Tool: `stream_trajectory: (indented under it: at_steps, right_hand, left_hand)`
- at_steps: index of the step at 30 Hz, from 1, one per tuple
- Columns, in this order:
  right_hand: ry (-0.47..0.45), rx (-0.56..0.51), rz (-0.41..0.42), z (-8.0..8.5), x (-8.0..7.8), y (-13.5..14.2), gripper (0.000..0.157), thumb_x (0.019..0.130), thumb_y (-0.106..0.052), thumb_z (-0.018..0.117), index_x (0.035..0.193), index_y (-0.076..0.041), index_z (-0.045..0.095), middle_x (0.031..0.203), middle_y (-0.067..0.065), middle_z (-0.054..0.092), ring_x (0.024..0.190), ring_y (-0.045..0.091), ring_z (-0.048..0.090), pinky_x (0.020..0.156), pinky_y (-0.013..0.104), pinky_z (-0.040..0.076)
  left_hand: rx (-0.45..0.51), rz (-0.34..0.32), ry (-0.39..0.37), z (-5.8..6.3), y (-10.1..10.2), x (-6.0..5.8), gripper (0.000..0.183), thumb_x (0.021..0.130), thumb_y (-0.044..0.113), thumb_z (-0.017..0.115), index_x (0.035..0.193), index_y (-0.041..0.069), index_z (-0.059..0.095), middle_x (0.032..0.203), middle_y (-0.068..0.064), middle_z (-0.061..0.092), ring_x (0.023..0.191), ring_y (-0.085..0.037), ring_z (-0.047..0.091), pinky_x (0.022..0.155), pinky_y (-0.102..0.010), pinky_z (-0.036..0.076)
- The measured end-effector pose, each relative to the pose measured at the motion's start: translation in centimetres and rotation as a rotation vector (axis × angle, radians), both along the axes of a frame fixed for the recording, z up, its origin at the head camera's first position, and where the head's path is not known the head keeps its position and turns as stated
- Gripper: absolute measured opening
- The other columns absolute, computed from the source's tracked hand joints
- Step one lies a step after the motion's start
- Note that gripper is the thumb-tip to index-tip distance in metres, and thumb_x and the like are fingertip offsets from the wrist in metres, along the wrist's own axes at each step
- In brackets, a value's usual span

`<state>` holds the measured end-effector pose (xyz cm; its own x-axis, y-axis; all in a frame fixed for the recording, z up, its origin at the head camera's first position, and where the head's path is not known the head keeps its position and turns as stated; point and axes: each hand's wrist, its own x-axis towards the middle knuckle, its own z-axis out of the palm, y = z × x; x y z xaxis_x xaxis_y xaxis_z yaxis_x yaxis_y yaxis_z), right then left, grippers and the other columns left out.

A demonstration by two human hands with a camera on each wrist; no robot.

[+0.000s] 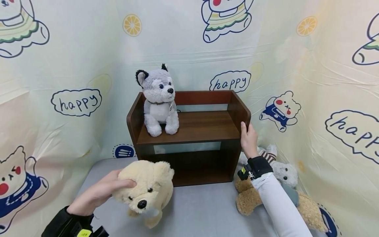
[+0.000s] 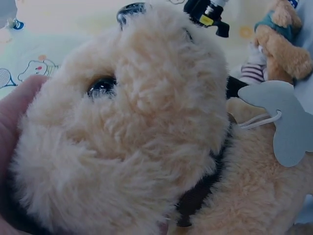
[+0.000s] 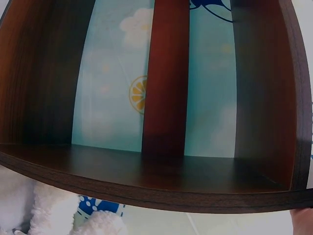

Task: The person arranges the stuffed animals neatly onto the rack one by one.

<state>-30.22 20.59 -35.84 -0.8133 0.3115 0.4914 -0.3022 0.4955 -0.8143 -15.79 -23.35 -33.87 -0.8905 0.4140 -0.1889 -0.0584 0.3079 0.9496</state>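
Note:
My left hand (image 1: 108, 187) grips a cream plush dog (image 1: 148, 187) by the head, in front of the shelf's left half. In the left wrist view the dog's furry head (image 2: 122, 112) fills the picture, with a dark collar (image 2: 200, 193) and a pale paper tag (image 2: 281, 117) at its neck. My right hand (image 1: 249, 140) holds the front edge of the right side panel of a dark brown wooden shelf (image 1: 207, 125). A grey and white plush husky (image 1: 160, 102) sits upright on the left of the shelf's upper board.
Several plush toys, including a light grey one (image 1: 284, 172) and a tan one (image 1: 309, 210), lie in a heap on the grey surface (image 1: 204, 210) by my right forearm. A printed cloth (image 1: 177, 49) with cartoon bears hangs behind and at both sides.

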Motion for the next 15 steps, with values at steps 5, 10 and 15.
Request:
stream_trajectory:
  at_steps: [5, 10, 15]
  right_hand:
    - [0.004, 0.005, 0.000, 0.0, 0.0, 0.0, 0.042, 0.098, -0.035, 0.038, 0.117, 0.000, 0.050, 0.117, 0.022, 0.056, 0.105, 0.033, 0.051, 0.085, 0.047, 0.039]
    - [-0.001, 0.005, -0.003, 0.1, 0.1, 0.0, 0.043, 0.098, -0.036, 0.038, 0.118, 0.000, 0.049, 0.118, 0.021, 0.055, 0.106, 0.033, 0.051, 0.086, 0.047, 0.039]
    - [0.002, 0.008, -0.002, 0.1, 0.2, -0.1, 0.043, 0.098, -0.035, 0.038, 0.119, 0.000, 0.049, 0.119, 0.022, 0.055, 0.107, 0.033, 0.051, 0.088, 0.047, 0.039]
  left_hand:
    - [0.034, -0.020, -0.009, 0.3, 0.8, -0.1, 0.048, 0.083, 0.018, 0.058, 0.117, -0.012, 0.041, 0.087, -0.007, 0.063, 0.076, -0.015, 0.061, 0.068, -0.033, 0.051]
    - [0.038, -0.039, -0.010, 1.0, 1.6, -0.3, 0.047, 0.083, 0.019, 0.058, 0.115, -0.012, 0.042, 0.087, -0.007, 0.063, 0.077, -0.015, 0.061, 0.069, -0.033, 0.051]
    - [0.060, -0.067, -0.005, 1.5, 2.3, -0.5, 0.046, 0.084, 0.019, 0.058, 0.116, -0.011, 0.042, 0.086, -0.006, 0.063, 0.076, -0.015, 0.062, 0.067, -0.033, 0.051]
